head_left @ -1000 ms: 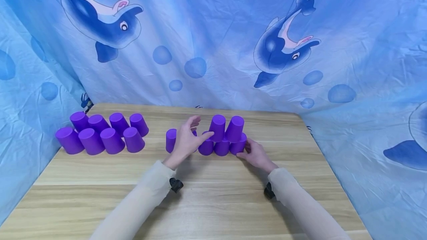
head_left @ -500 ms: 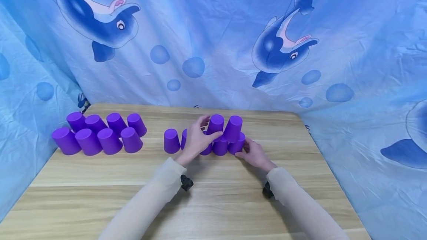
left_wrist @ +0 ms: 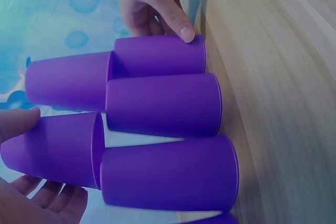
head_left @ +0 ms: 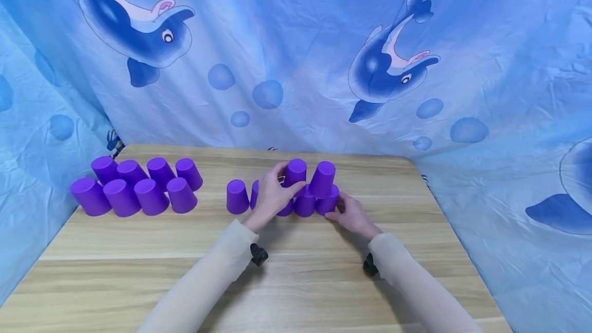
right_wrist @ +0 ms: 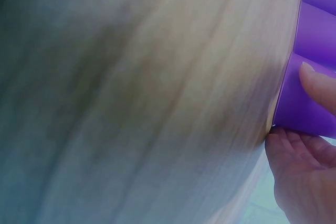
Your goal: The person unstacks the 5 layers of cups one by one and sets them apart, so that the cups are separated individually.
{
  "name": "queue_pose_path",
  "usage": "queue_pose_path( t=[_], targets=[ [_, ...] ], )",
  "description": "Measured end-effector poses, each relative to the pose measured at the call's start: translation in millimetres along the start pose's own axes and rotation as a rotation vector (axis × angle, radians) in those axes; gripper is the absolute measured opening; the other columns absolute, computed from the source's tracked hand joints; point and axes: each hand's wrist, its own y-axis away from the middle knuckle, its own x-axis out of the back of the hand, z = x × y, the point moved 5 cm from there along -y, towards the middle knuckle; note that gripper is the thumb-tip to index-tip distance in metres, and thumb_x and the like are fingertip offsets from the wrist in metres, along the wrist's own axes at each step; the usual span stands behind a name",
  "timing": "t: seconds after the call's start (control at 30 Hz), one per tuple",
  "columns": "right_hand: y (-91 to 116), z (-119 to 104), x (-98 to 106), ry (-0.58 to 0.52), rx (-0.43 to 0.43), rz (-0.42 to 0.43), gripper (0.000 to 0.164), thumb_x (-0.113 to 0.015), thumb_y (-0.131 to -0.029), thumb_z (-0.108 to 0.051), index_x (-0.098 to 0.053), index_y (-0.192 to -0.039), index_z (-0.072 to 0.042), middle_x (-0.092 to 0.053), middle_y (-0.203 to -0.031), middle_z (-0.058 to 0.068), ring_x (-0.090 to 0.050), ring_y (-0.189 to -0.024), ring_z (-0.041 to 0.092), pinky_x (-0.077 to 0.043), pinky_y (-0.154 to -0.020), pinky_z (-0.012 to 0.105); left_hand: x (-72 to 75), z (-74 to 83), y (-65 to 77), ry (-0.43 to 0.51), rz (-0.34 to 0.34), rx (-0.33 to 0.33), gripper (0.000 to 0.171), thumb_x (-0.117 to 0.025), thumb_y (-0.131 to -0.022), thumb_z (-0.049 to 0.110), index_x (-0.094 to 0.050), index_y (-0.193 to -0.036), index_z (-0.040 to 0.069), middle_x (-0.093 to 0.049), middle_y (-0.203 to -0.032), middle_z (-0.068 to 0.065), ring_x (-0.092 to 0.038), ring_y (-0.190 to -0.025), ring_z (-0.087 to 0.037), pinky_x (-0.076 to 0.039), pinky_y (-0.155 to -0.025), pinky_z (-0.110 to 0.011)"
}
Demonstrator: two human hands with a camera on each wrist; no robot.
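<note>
Upside-down purple plastic cups form a row on the table, with two more on top. My left hand [head_left: 270, 194] grips the left upper cup [head_left: 295, 172], thumb on one side and fingers round the other, as the left wrist view shows. That cup's rim is right at the base of a lower cup [left_wrist: 170, 172]. Beside it, the right upper cup [head_left: 322, 179] rests across two lower cups. At the right end of the row, my right hand [head_left: 353, 215] holds the last lower cup [head_left: 327, 202] between thumb and fingers. My left hand partly hides the row's left part.
Several more upside-down purple cups [head_left: 150, 197] stand in two rows at the left of the wooden table [head_left: 296, 281]. One cup [head_left: 237, 197] stands at the left end of the middle row. A blue dolphin-print curtain [head_left: 305, 55] hangs behind and at both sides.
My left hand has moved right and closed round the left upper cup. That cup has shifted slightly left, widening the gap between the upper two. My right hand stays at the end cup.
</note>
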Motion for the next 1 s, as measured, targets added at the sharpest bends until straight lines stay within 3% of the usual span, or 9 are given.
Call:
queue_pose_path(
  t=[0.27, 0.6, 1.0],
  targets=[
    [-0.6, 2.0, 0.7, 0.012, -0.012, -0.001, 0.065, -0.08, -0.079, -0.013, -0.048, -0.134, 0.002, -0.057, -0.126, 0.02, -0.055, -0.115, 0.032, -0.045, -0.096, 0.041, 27.3, 2.6, 8.5, 0.093, 0.043, -0.039, 0.057, -0.08, -0.078, 0.023, -0.057, -0.127, 0.004, -0.065, -0.113, -0.012, -0.06, -0.104, -0.025, -0.049, -0.09, -0.044],
    [0.5, 1.1, 0.2, 0.017, -0.01, -0.001, 0.065, -0.079, -0.079, -0.016, -0.048, -0.134, 0.002, -0.058, -0.125, 0.02, -0.056, -0.114, 0.033, -0.045, -0.096, 0.042, 65.0, -3.6, 19.4, 0.074, 0.128, -0.072, 0.057, -0.082, -0.077, 0.026, -0.06, -0.123, 0.004, -0.066, -0.109, -0.012, -0.062, -0.1, -0.024, -0.051, -0.088, -0.039],
    [-0.3, 1.8, -1.1, -0.012, -0.016, -0.009, 0.065, -0.079, -0.079, -0.012, -0.048, -0.134, 0.002, -0.057, -0.125, 0.02, -0.055, -0.115, 0.032, -0.044, -0.097, 0.041, 109.0, -16.4, 32.0, 0.048, 0.187, -0.026, 0.061, -0.084, -0.075, 0.028, -0.059, -0.125, 0.004, -0.065, -0.107, -0.013, -0.061, -0.097, -0.024, -0.05, -0.088, -0.039]
  ],
)
